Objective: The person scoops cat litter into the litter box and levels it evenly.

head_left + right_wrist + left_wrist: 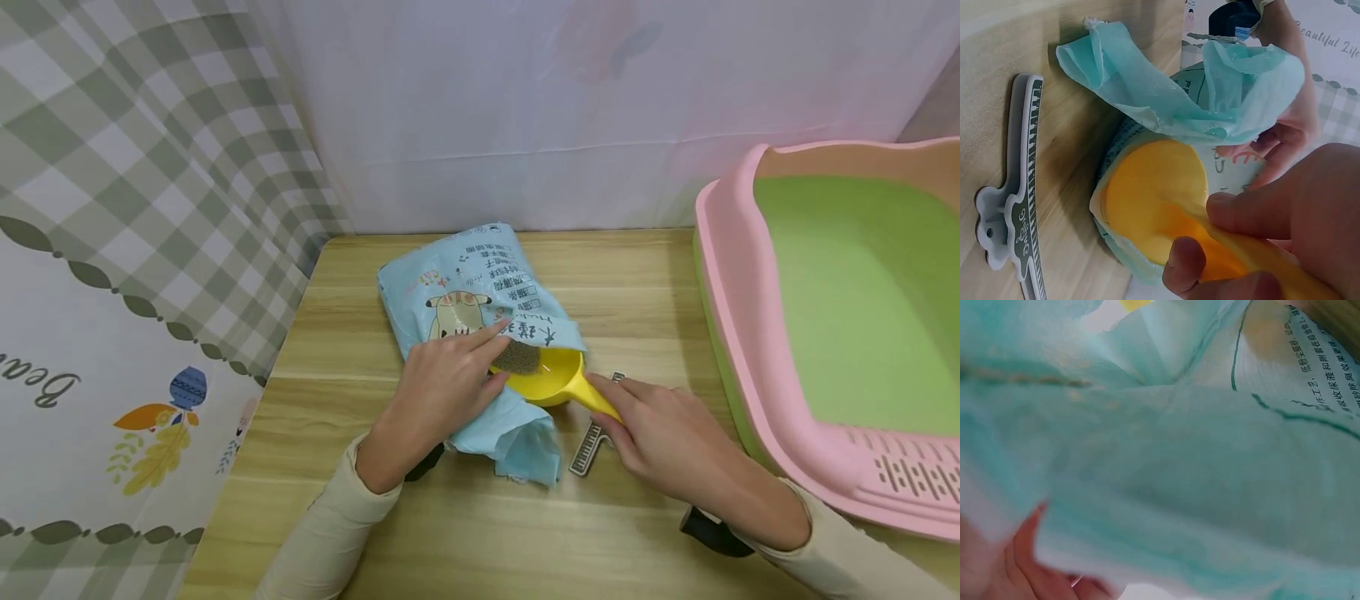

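Observation:
A light-blue plastic bag of cat litter [450, 283] lies on the table, its torn mouth toward me. My left hand [442, 379] grips the bag beside the opening, fingers over its printed face. In the left wrist view the bag's film [1166, 469] fills most of the picture. My right hand [667, 433] holds a yellow scoop [551, 375] by its handle, thumb along the top. The scoop's bowl is partly inside the bag's mouth, with grey granules [519, 357] at its far side. In the right wrist view the bowl [1154, 194] shows within the bag's rim.
A pink-rimmed green litter box [787, 350] stands at the right. Beside the bag's mouth lies a grey piece with a piano-key pattern [1022, 187], partly under my right hand in the head view. A checked cloth [150, 150] hangs at the left and a pale curtain [510, 117] behind.

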A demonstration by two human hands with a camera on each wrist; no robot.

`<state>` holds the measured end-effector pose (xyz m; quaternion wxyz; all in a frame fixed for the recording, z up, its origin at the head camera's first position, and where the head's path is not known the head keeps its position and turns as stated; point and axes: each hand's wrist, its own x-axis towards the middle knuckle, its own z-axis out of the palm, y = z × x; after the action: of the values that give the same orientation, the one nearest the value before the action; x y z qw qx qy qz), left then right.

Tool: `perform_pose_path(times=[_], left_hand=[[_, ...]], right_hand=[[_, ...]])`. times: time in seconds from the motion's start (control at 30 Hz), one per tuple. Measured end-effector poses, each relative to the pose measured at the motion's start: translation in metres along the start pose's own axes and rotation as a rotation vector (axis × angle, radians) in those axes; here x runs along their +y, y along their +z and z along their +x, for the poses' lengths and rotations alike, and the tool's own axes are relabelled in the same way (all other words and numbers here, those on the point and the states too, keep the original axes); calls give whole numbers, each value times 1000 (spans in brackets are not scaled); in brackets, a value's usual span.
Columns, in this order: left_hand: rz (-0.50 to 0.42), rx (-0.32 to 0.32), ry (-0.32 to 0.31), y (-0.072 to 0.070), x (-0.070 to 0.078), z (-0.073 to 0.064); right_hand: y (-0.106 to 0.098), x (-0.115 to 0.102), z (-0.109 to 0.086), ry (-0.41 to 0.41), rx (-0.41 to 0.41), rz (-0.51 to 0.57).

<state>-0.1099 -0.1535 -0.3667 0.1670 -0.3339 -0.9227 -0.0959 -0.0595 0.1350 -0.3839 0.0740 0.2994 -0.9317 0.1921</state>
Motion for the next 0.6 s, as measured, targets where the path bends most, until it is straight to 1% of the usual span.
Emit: perform_pose_path(times=[0.17, 0.33, 0.47, 0.6], left_hand=[[1, 5, 8, 0, -1, 0], [29, 1, 9, 0, -1, 0], [50, 1, 8, 0, -2, 0], [67, 18, 19, -1, -2, 0]], right_hand=[[3, -1, 6, -2, -4, 21], [7, 0, 6, -1, 9, 34], [10, 2, 1, -22, 57, 35], [11, 4, -8, -48, 108, 11]])
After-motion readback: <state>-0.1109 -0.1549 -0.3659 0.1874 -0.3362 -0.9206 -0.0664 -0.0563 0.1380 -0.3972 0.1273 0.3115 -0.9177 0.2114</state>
